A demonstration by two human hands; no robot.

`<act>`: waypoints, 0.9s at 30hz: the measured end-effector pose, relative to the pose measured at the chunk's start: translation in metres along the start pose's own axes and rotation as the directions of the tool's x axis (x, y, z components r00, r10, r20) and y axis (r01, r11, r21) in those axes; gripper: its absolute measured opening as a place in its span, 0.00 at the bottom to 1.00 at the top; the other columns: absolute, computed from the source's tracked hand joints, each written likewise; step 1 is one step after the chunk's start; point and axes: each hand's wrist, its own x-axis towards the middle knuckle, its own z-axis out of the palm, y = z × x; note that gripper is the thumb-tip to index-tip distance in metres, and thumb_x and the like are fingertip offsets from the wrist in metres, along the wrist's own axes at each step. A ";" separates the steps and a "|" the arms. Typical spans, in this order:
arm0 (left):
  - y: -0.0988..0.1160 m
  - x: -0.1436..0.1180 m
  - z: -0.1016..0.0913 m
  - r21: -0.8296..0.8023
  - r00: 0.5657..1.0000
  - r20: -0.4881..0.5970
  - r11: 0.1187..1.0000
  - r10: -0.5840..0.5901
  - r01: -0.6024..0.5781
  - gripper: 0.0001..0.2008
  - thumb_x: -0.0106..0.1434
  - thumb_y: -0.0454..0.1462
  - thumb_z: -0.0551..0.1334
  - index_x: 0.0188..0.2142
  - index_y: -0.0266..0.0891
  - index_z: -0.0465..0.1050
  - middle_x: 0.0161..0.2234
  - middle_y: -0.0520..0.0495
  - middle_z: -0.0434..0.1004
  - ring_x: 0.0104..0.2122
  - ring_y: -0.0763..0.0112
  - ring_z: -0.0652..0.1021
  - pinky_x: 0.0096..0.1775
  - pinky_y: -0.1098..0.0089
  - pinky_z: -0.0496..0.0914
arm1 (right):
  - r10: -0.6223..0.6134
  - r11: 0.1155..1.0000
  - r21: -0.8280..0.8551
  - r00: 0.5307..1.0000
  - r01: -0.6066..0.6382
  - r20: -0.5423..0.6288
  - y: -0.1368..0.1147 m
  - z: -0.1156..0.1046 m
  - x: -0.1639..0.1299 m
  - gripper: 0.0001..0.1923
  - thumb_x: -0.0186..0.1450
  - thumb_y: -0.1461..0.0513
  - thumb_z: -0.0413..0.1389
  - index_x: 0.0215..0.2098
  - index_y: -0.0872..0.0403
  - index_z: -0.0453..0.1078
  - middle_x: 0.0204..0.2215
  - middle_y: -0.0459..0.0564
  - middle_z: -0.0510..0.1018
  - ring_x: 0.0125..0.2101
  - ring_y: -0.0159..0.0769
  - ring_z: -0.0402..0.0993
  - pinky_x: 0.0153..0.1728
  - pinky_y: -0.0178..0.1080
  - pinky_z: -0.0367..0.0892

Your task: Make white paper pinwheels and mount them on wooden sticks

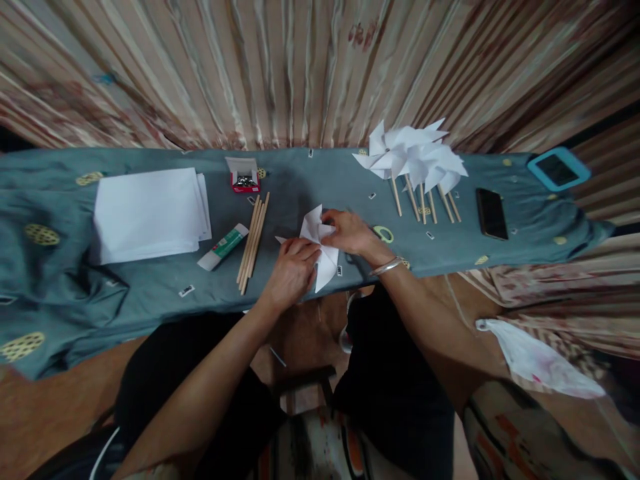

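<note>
— Two hands on one sheet, close to the near edge of the table [150,300]. What's the step, you think?

— Folding the vanes, I'd judge. The half-made paper pinwheel [320,250] lies flat on the grey cloth between them, corners already drawn toward the middle. The left hand [293,270] presses down on its near side, fingers curled over the paper, palm down, forearm coming up from lower left.

— And the right?

— The right hand [350,233] reaches in from the right, wrist with a bangle, fingertips pinched at the centre of the paper. Both are closed lightly on the pinwheel, not spread wide.

— What would the next move want?

— Probably a fastener through the gathered tips while the left hand keeps them from springing open. That's only my reading.

— Anything within reach?

— Just left of the hands, a bundle of wooden sticks [253,243], then a glue stick [223,247] beside them. A ring of tape [383,233] sits just right of the right wrist.

— Farther back?

— A stack of white paper [150,213] at left, a small red box of pins [244,176] toward the far edge, finished pinwheels [415,160] on sticks at right, a dark phone [491,213] beyond them, and a blue-cased tablet [559,169] at the far corner. Striped curtain [300,67] behind everything.
</note>
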 end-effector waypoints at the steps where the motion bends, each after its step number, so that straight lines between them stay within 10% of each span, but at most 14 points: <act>1: 0.000 0.000 0.000 -0.005 1.000 0.003 1.000 -0.001 0.001 0.15 0.63 0.30 0.54 0.48 0.34 0.74 0.50 0.41 0.79 0.53 0.54 0.72 0.56 0.49 0.63 | 0.012 1.000 -0.008 1.000 -0.013 -0.014 -0.001 0.001 -0.001 0.24 0.58 0.65 0.59 0.54 0.57 0.72 0.46 0.57 0.81 0.46 0.46 0.79 0.46 0.39 0.71; 27: 0.005 0.000 0.007 -0.031 0.992 -0.057 0.993 -0.117 0.115 0.15 0.62 0.31 0.54 0.43 0.35 0.77 0.48 0.38 0.75 0.56 0.51 0.67 0.60 0.46 0.55 | 0.075 0.989 -0.115 0.991 -0.088 -0.113 -0.008 0.014 0.007 0.23 0.56 0.66 0.61 0.50 0.59 0.73 0.44 0.57 0.82 0.46 0.46 0.79 0.47 0.39 0.70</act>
